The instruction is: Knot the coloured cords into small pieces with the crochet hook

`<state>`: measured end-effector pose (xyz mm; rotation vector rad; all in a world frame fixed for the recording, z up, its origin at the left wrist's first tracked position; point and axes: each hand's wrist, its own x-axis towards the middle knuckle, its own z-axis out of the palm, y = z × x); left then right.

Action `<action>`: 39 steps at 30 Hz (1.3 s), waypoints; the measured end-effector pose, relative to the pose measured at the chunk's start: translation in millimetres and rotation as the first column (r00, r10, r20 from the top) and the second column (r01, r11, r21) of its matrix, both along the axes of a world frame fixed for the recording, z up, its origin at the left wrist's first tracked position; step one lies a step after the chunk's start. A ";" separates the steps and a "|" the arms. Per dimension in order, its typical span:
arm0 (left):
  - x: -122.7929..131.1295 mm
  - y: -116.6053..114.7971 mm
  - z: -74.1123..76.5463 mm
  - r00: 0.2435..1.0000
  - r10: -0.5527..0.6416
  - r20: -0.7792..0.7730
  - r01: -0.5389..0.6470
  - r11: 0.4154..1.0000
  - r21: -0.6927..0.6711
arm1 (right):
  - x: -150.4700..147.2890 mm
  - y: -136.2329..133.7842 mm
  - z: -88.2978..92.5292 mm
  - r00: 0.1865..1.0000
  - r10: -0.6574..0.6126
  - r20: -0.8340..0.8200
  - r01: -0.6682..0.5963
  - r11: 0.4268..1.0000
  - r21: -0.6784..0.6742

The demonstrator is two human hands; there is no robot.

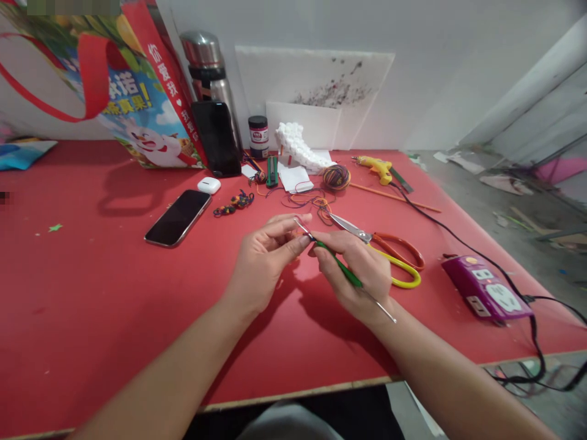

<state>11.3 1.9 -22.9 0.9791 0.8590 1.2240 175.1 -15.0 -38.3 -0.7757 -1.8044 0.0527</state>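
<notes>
Over the middle of the red table, my right hand [355,263] is closed round a crochet hook with a green grip [342,266]. Its thin metal end sticks out past my wrist, and its hooked tip reaches toward my left fingers. My left hand [270,250] pinches a small dark bit of yarn work at the hook, mostly hidden by the fingertips. Loose multicoloured yarn [316,198] lies just beyond, running to a wound ball of yarn [336,177]. Scissors [367,237] with orange and yellow handles lie beside my right hand, blades apart.
A phone [178,218], an earbud case [209,185] and a crocheted strip [233,203] lie at left. Behind stand a gift bag [156,122], a flask [208,67], an upright phone [216,137] and a jar [258,137]. A glue gun [375,169] and corded purple box [488,288] sit right.
</notes>
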 end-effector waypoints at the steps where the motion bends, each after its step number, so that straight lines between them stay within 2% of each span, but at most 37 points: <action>1: 0.6 0.2 0.3 0.999 -0.011 0.035 0.012 0.999 -0.034 | -0.4 -0.7 -0.4 1.000 -0.001 -0.008 0.001 1.000 -0.015; 6: 3.9 1.0 6.1 0.989 0.016 0.148 0.007 0.988 -0.154 | -1.5 -1.4 -2.5 0.999 0.006 -0.039 -0.008 0.999 -0.051; 9: 3.9 1.8 7.7 0.988 0.019 0.151 0.010 0.982 -0.191 | -2.3 0.2 -2.5 0.999 -0.003 -0.038 0.002 1.000 -0.031; 20: 0.7 2.2 13.5 0.989 0.065 0.132 -0.037 0.979 -0.203 | 1.7 -1.8 2.8 0.999 0.035 -0.024 -0.036 0.999 -0.022; 23: -1.5 2.9 15.8 0.991 0.069 0.114 -0.045 0.978 -0.205 | 1.1 -3.5 1.1 0.993 0.044 -0.113 -0.060 0.989 -0.138; 26: -3.6 3.5 14.4 0.994 0.067 0.090 -0.051 0.983 -0.175 | -0.3 -4.8 0.3 0.949 0.077 -0.307 -0.173 0.938 -0.302; 28: -4.2 3.2 11.7 0.995 0.063 0.074 -0.053 0.991 -0.120 | -1.2 -5.2 0.6 0.904 0.093 -0.417 -0.253 0.903 -0.347; 30: -4.1 2.4 8.7 0.996 0.071 0.061 -0.068 0.996 -0.052 | -1.8 -5.6 0.6 0.889 0.097 -0.447 -0.276 0.893 -0.356; 33: -3.0 1.1 5.4 0.992 0.112 0.065 -0.113 0.994 0.011 | -1.9 -6.1 -0.8 0.934 0.068 -0.351 -0.194 0.921 -0.337; 36: -2.4 1.2 3.6 0.989 0.126 0.076 -0.128 0.992 0.015 | -1.3 -5.9 -2.6 0.981 0.048 -0.190 -0.094 0.966 -0.239; 39: -2.9 2.5 2.1 0.990 0.128 0.064 -0.130 0.991 0.025 | -0.3 -5.4 -2.7 0.994 0.051 -0.102 -0.068 0.983 -0.169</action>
